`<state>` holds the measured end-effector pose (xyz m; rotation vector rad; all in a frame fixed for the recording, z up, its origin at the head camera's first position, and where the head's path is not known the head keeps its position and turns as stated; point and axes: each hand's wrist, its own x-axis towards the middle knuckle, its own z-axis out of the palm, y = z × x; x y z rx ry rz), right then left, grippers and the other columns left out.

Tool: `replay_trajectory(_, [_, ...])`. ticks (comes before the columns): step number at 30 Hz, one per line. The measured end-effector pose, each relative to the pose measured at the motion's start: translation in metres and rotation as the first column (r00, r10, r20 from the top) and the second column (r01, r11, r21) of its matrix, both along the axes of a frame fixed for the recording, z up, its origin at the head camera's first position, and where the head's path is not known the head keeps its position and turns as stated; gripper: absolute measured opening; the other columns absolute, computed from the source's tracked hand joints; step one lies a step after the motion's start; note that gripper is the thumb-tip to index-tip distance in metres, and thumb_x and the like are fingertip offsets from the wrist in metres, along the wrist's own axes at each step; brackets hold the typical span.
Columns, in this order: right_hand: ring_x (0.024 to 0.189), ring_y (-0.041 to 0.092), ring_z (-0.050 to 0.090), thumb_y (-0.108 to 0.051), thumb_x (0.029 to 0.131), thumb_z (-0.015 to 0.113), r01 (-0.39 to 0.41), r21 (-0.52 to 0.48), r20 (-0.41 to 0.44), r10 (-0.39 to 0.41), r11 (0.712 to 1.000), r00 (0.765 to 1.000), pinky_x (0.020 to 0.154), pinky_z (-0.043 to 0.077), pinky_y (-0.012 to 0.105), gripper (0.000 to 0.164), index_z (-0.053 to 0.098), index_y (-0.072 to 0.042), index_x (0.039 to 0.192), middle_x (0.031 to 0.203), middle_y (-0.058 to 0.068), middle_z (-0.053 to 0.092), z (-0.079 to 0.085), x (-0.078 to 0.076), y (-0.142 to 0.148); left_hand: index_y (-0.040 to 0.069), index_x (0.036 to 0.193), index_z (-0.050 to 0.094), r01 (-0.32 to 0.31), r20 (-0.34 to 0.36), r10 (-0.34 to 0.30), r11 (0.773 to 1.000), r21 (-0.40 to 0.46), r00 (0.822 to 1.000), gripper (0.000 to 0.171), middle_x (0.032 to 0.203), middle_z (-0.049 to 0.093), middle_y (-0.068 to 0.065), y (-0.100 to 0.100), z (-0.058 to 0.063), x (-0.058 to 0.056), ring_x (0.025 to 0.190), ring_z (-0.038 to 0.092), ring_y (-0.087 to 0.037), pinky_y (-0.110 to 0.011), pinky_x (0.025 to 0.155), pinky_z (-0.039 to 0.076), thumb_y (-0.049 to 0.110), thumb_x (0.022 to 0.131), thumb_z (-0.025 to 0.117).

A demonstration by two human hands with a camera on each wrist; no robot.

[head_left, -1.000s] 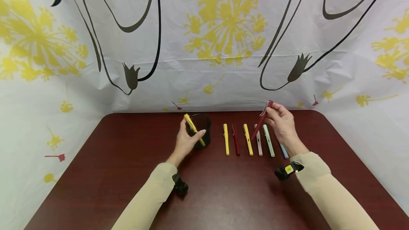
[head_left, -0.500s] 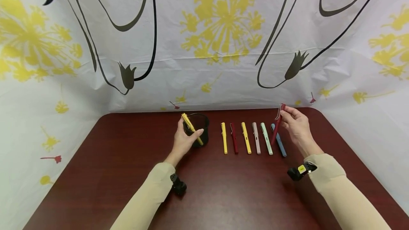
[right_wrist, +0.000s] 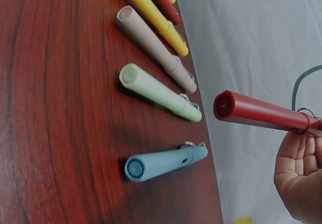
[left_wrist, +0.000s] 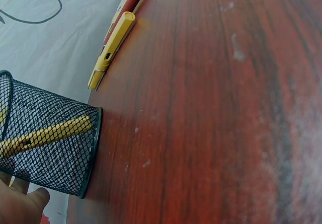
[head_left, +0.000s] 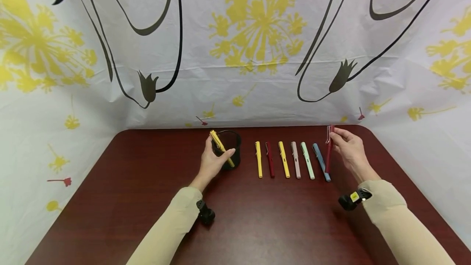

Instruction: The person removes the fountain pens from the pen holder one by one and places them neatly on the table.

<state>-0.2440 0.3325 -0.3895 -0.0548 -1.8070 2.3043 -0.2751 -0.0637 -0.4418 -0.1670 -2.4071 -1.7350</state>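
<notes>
My left hand [head_left: 213, 162] holds a black mesh pen cup [head_left: 237, 150] by its side, thumb toward me. A yellow pen [left_wrist: 55, 132] leans inside the cup, its capped end above the rim. Between thumb and fingers, my right hand [head_left: 351, 150] pinches a dark red pen [right_wrist: 266, 114] near its clip end. The pen points downward and is raised above the table, just right of the blue pen [head_left: 320, 158], overlapping its lower end in the head view. Left of the blue one lie a light green pen [head_left: 307, 160] and a pinkish-grey pen [head_left: 296, 160].
Farther left in the same row are a yellow pen [head_left: 283, 159], a red pen [head_left: 270, 159] and another yellow pen [head_left: 259, 159], nearest the cup. The reddish-brown table [head_left: 257, 224] ends at a patterned white cloth [head_left: 184, 109] behind.
My right hand has carried the red pen rightward, from over the pinkish-grey pen to beside the blue one, and the pen now hangs more upright. The left hand stays at the cup.
</notes>
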Motion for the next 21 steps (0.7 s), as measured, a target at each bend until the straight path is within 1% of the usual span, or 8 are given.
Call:
replay_trajectory(3, [0.07,0.002,0.064,-0.005,0.091,0.059,0.007,0.017,0.006,-0.007,1.0,1.0,0.062,0.052,0.017,0.015,0.067,-0.018,0.093,0.084,-0.01,0.068,-0.002,-0.001,0.005,0.012,0.148,0.023,0.001,-0.002,-0.001,1.0,0.002,1.0,0.091,0.145,0.038,-0.019,0.0,0.001,0.0,0.131,0.039,-0.033,-0.049,0.105,0.034,0.033,0.077,0.076])
replay_trajectory(6, [0.071,0.0,0.063,-0.007,0.092,0.058,0.017,0.07,0.019,-0.019,0.997,1.0,0.062,0.051,0.016,0.016,0.066,-0.02,0.093,0.083,-0.012,0.068,-0.005,-0.001,0.01,0.012,0.149,0.022,0.0,0.002,0.0,1.0,-0.003,1.0,0.092,0.145,0.038,-0.018,0.0,0.001,0.0,0.131,0.039,-0.033,-0.049,0.105,0.034,0.033,0.078,0.076])
replay_trajectory(10, [0.066,-0.001,0.061,-0.007,0.092,0.059,0.033,0.149,0.036,-0.039,0.988,0.999,0.058,0.049,0.014,0.016,0.065,-0.022,0.091,0.079,-0.014,0.067,-0.008,-0.001,0.017,0.012,0.149,0.02,0.004,0.008,-0.004,1.0,-0.009,1.0,0.093,0.147,0.035,-0.018,0.0,0.0,0.0,0.132,0.037,-0.033,-0.049,0.105,0.033,0.034,0.078,0.075])
replay_trajectory(13, [0.062,-0.002,0.059,-0.006,0.091,0.059,0.041,0.187,0.048,-0.051,0.981,0.998,0.055,0.048,0.014,0.018,0.065,-0.024,0.089,0.075,-0.014,0.066,-0.013,-0.001,0.022,0.011,0.149,0.02,0.003,0.004,-0.003,1.0,-0.016,1.0,0.093,0.147,0.035,-0.018,0.0,0.0,-0.001,0.133,0.037,-0.033,-0.049,0.106,0.033,0.035,0.078,0.075])
replay_trajectory(17, [0.062,-0.003,0.057,-0.008,0.091,0.06,0.048,0.254,0.075,-0.069,0.966,0.995,0.055,0.048,0.015,0.014,0.062,-0.022,0.091,0.075,-0.017,0.065,-0.019,-0.001,0.028,0.01,0.149,0.02,0.002,-0.005,-0.002,1.0,-0.022,1.0,0.094,0.147,0.035,-0.018,0.0,0.0,-0.001,0.133,0.036,-0.033,-0.049,0.106,0.033,0.035,0.078,0.075])
replay_trajectory(20, [0.063,-0.003,0.058,-0.01,0.091,0.061,0.05,0.298,0.092,-0.08,0.953,0.993,0.056,0.049,0.016,0.009,0.061,-0.017,0.096,0.075,-0.017,0.064,-0.022,-0.002,0.033,0.01,0.149,0.021,0.005,-0.007,-0.005,1.0,-0.022,1.0,0.094,0.147,0.035,-0.018,0.0,-0.001,-0.001,0.133,0.037,-0.033,-0.049,0.106,0.033,0.035,0.078,0.076])
replay_trajectory(21, [0.064,-0.003,0.058,-0.01,0.091,0.06,0.049,0.326,0.096,-0.084,0.944,0.992,0.057,0.049,0.016,0.008,0.06,-0.016,0.098,0.076,-0.017,0.064,-0.023,-0.002,0.034,0.01,0.149,0.021,0.004,-0.007,-0.004,1.0,-0.022,1.0,0.094,0.147,0.035,-0.018,-0.001,-0.001,-0.001,0.133,0.037,-0.033,-0.049,0.106,0.033,0.035,0.077,0.076])
